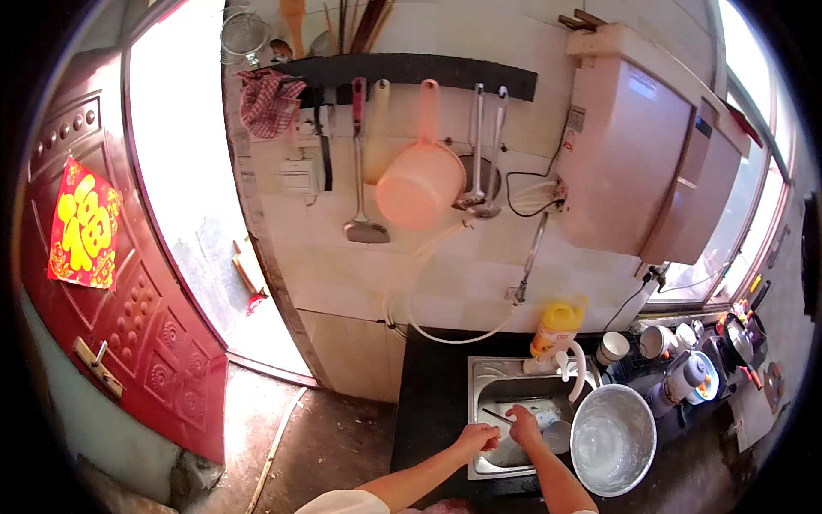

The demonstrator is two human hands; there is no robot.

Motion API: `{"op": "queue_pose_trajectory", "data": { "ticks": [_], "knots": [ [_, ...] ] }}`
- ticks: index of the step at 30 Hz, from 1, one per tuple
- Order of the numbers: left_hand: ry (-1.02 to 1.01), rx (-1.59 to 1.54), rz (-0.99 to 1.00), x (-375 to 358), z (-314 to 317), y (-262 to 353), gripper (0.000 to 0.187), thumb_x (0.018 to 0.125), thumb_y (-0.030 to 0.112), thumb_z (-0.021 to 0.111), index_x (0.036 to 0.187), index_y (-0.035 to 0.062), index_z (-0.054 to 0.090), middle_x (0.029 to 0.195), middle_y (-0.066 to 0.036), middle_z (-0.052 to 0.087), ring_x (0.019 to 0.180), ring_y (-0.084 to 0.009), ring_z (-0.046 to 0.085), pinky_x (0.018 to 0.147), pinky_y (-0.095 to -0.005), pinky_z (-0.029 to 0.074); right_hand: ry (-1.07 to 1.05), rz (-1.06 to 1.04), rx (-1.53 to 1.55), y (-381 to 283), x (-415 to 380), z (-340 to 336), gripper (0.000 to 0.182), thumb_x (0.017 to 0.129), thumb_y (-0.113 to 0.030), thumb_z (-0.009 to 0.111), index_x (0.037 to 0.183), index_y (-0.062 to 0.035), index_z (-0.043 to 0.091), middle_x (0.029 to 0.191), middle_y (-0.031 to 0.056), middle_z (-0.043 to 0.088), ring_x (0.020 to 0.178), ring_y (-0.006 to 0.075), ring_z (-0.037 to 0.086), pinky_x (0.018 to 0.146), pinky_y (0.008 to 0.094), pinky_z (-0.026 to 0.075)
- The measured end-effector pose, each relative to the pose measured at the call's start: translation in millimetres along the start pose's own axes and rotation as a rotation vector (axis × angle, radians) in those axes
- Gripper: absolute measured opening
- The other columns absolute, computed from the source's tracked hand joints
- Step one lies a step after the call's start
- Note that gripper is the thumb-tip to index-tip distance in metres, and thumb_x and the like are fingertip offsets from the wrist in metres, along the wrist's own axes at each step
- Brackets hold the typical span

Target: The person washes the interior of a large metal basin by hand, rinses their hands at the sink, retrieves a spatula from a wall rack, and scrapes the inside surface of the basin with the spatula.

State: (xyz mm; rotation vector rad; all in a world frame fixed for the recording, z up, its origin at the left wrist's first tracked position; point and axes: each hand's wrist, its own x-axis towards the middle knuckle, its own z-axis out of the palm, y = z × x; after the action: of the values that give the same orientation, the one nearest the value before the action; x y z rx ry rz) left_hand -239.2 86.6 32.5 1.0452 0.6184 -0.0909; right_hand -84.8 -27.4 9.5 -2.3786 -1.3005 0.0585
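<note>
Both hands are over the stainless steel sink (473,385). My right hand (524,427) is closed around a thin dark stick (495,415), which points up and left from the fingers; its exact kind is too small to make out. Just left of it, my left hand (479,439) has its fingers curled over the near part of the basin, and whatever they may hold is hidden. A pale round bowl-like thing (557,437) lies in the sink to the right of my right hand. The white tap (579,368) curves over the sink's right side.
A large metal basin (613,441) stands right of the sink. Behind the sink is a yellow bottle (552,332). White bowls (612,346) and a blender-like jug (685,377) stand on the dark counter (432,377). Ladles and a pink scoop (419,184) hang above; a red door (128,317) is at left.
</note>
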Motion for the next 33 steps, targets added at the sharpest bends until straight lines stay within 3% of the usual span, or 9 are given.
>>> {"op": "queue_pose_trajectory", "data": {
  "ticks": [2, 5, 9, 11, 15, 20, 23, 29, 33],
  "knots": [
    [0.056, -0.076, 0.185, -8, 0, -4, 0.028, 0.087, 0.019, 0.059, 0.111, 0.0043, 0.058, 0.084, -0.002, 0.062, 0.069, -0.0125, 0.059, 0.064, -0.0266, 0.05, -0.032, 0.029, -0.293, -26, -14, -12, 0.036, 0.07, -0.009, 0.065, 0.105, -0.0144, 0.065, 0.106, 0.0196, 0.063, 0.098, 0.04, 0.06, 0.085, 0.0451, 0.049],
    [0.113, -0.01, 0.27, -18, -5, 7, 0.03, 0.086, 0.01, 0.054, 0.115, 0.0045, 0.058, 0.075, -0.004, 0.065, 0.061, -0.0144, 0.061, 0.059, -0.0268, 0.051, -0.63, 0.193, -0.196, -13, 13, -6, 0.04, 0.066, -0.009, 0.068, 0.105, -0.0145, 0.062, 0.131, 0.0225, 0.044, 0.105, 0.0404, 0.056, 0.086, 0.0462, 0.047],
    [0.16, 0.15, 0.245, -34, -19, 11, 0.024, 0.088, 0.02, 0.056, 0.103, 0.0019, 0.063, 0.076, -0.009, 0.068, 0.056, -0.0149, 0.061, 0.053, -0.0268, 0.049, -0.101, -0.192, 0.133, -8, 6, 5, 0.025, 0.075, -0.016, 0.059, 0.1, -0.0137, 0.065, 0.102, 0.0203, 0.062, 0.095, 0.0397, 0.06, 0.085, 0.0464, 0.048],
    [0.265, 0.327, 0.299, -43, -30, 9, 0.026, 0.089, 0.024, 0.057, 0.095, 0.0007, 0.065, 0.071, -0.009, 0.067, 0.056, -0.0138, 0.061, 0.052, -0.0257, 0.048, -0.008, -0.349, -0.09, -35, 6, -12, 0.02, 0.076, -0.015, 0.057, 0.093, -0.0121, 0.065, 0.091, 0.0185, 0.065, 0.091, 0.0379, 0.061, 0.084, 0.0462, 0.048],
    [0.378, 0.28, 0.339, -80, -48, 10, 0.028, 0.09, 0.027, 0.057, 0.083, 0.0004, 0.065, 0.067, -0.008, 0.066, 0.056, -0.0127, 0.061, 0.052, -0.0256, 0.048, -0.354, -0.337, 0.035, -75, 30, -12, 0.024, 0.078, -0.012, 0.051, 0.097, -0.0093, 0.064, 0.096, 0.0176, 0.065, 0.095, 0.0357, 0.061, 0.084, 0.0451, 0.048],
    [0.488, 0.256, 0.354, -113, -62, 20, 0.023, 0.083, 0.022, 0.066, 0.083, -0.0002, 0.064, 0.069, -0.007, 0.067, 0.062, -0.012, 0.064, 0.057, -0.0241, 0.049, -0.321, -0.419, 0.229, -138, 23, -13, 0.021, 0.082, -0.016, 0.057, 0.1, -0.0064, 0.062, 0.093, 0.0169, 0.065, 0.09, 0.0345, 0.062, 0.078, 0.043, 0.05],
    [0.469, 0.246, 0.389, -115, -76, 33, 0.02, 0.082, 0.021, 0.066, 0.084, 0.0001, 0.065, 0.07, -0.007, 0.067, 0.062, -0.0122, 0.063, 0.056, -0.0244, 0.049, -0.534, -0.4, -0.138, -181, 32, -45, 0.02, 0.081, -0.015, 0.058, 0.099, -0.0063, 0.061, 0.095, 0.0163, 0.064, 0.092, 0.0341, 0.061, 0.079, 0.042, 0.049],
    [0.398, 0.116, 0.372, -108, -131, 40, 0.02, 0.084, 0.018, 0.062, 0.09, -0.0008, 0.063, 0.071, -0.009, 0.066, 0.061, -0.014, 0.062, 0.054, -0.0254, 0.048, -0.263, -0.658, 0.139, -207, 72, -29, 0.017, 0.082, -0.009, 0.052, 0.095, -0.0072, 0.062, 0.09, 0.0142, 0.064, 0.088, 0.0347, 0.061, 0.077, 0.0421, 0.049],
    [0.454, 0.023, 0.345, -146, -184, 57, 0.018, 0.088, 0.016, 0.058, 0.095, 0.0001, 0.063, 0.075, -0.009, 0.066, 0.062, -0.0144, 0.062, 0.056, -0.0256, 0.049, -0.452, -0.743, -0.03, -274, 103, -35, 0.019, 0.083, -0.01, 0.05, 0.098, -0.0077, 0.061, 0.09, 0.0151, 0.063, 0.088, 0.0346, 0.061, 0.075, 0.0428, 0.049]
  ]
}}
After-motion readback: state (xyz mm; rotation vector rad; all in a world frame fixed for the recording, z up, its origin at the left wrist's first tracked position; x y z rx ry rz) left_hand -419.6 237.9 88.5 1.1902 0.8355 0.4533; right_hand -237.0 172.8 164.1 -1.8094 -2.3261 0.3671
